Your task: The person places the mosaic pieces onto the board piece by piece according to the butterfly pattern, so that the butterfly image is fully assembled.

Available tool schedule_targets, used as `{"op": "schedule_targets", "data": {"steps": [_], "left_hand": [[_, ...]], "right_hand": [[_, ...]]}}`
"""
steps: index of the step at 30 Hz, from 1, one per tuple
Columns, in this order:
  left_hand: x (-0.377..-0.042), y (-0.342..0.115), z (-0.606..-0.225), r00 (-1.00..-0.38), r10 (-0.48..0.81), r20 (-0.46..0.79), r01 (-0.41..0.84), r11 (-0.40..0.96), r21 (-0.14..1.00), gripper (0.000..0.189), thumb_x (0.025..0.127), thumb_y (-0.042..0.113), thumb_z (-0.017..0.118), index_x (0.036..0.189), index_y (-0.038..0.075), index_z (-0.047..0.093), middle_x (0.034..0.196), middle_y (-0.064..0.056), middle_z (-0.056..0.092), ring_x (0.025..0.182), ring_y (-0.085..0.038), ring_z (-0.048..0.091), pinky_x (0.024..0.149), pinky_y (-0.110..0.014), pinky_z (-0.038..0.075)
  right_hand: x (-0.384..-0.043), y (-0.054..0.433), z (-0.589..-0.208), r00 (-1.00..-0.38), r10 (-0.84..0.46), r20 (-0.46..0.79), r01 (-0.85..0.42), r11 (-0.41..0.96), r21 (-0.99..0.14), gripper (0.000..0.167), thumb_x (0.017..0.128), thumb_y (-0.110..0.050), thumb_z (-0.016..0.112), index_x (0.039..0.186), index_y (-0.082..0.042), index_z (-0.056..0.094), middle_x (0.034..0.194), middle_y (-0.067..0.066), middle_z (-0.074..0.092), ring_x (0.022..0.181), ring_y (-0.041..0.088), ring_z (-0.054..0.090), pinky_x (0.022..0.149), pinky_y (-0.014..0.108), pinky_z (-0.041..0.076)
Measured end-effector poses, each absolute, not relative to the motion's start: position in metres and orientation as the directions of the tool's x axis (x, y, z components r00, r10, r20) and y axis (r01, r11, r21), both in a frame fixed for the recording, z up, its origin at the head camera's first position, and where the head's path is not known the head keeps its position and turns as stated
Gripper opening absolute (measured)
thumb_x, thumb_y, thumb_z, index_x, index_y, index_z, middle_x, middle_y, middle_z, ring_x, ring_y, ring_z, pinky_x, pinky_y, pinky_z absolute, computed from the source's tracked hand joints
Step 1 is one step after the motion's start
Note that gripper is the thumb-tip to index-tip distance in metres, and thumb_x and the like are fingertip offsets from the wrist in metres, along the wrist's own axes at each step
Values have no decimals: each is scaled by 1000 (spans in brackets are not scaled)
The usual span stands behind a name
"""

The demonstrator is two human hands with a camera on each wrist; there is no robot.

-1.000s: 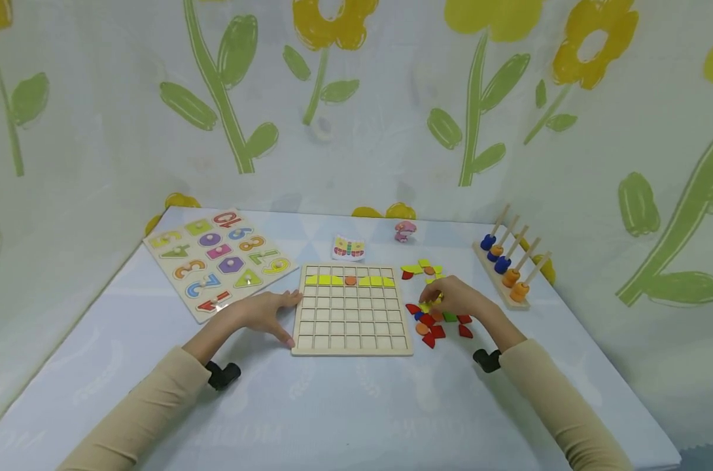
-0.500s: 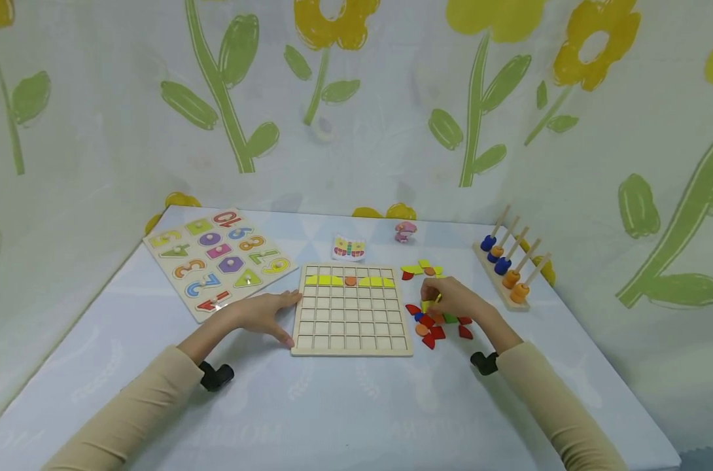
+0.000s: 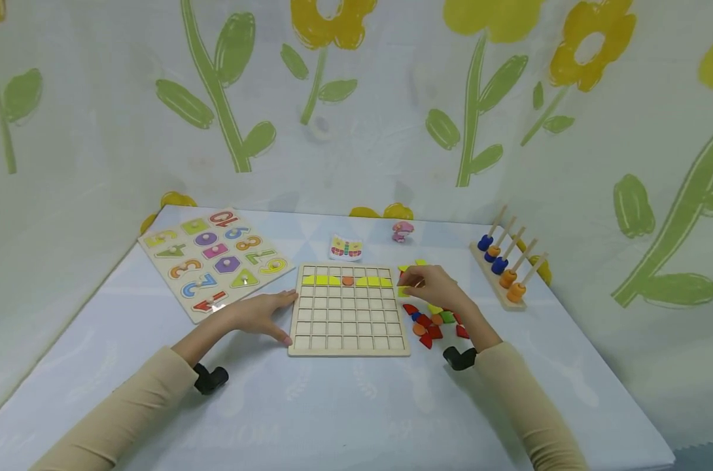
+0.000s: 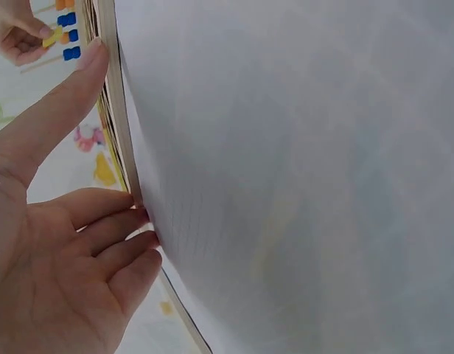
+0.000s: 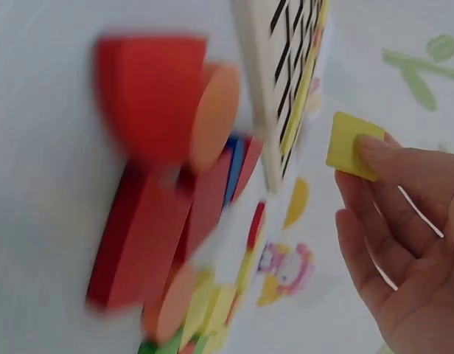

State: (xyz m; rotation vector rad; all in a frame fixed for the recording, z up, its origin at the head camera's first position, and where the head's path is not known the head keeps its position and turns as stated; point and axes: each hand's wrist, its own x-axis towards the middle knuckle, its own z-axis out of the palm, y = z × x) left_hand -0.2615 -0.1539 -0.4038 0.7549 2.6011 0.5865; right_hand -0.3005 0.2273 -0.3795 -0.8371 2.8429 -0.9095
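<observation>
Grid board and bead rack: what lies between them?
The head view shows loose coloured pieces between the grid board and the bead rack, plus the right hand, pinching a yellow piece.

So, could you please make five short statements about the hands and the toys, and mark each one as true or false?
1. The right hand pinches a yellow piece. True.
2. The left hand touches the left edge of the grid board. True.
3. The cells of the board are all bare. False: the second row from its far edge holds yellow pieces and one round orange piece.
4. A pink figurine stands beyond the board. True.
5. All stacked rings have one colour. False: the peg stand carries blue rings and orange rings.
</observation>
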Motion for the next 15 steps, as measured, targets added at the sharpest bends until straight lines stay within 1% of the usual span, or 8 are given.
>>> {"op": "schedule_targets", "data": {"steps": [3,7,9,15], "left_hand": [[-261,-154,-403,-790,569,-228,416,770,483,103,73,45,81,147,-6,30,155,-24,23,142,-40,21,114,-51,21],[-260,-153,-403,-786,573,-232,417,769,485,103,73,44,81,147,-6,30,155,-24,21,142,-40,20,114,-51,21],[-260,-153,-403,-785,574,-235,417,769,485,103,73,44,81,147,-6,30,155,-24,22,142,-40,20,114,-51,21],[-262,-154,-403,-784,572,-239,414,770,486,103,73,43,82,147,-6,30,155,-23,22,142,-40,20,115,-52,20]], "right_hand": [[-299,209,-380,-851,-500,162,-498,668,-552,8,87,-4,70,95,-6,70,91,2,70,84,17,64,76,31,55],[-301,185,-385,-864,-472,175,-481,670,-566,8,87,-6,71,95,-9,72,90,-1,70,82,14,63,75,27,54],[-303,173,-388,-857,-483,178,-490,658,-572,8,87,-6,71,95,-10,72,90,-2,70,81,12,62,75,26,54],[-304,137,-390,-820,-547,165,-520,595,-613,11,87,-2,69,97,-7,72,94,2,71,80,14,64,74,25,55]]}}
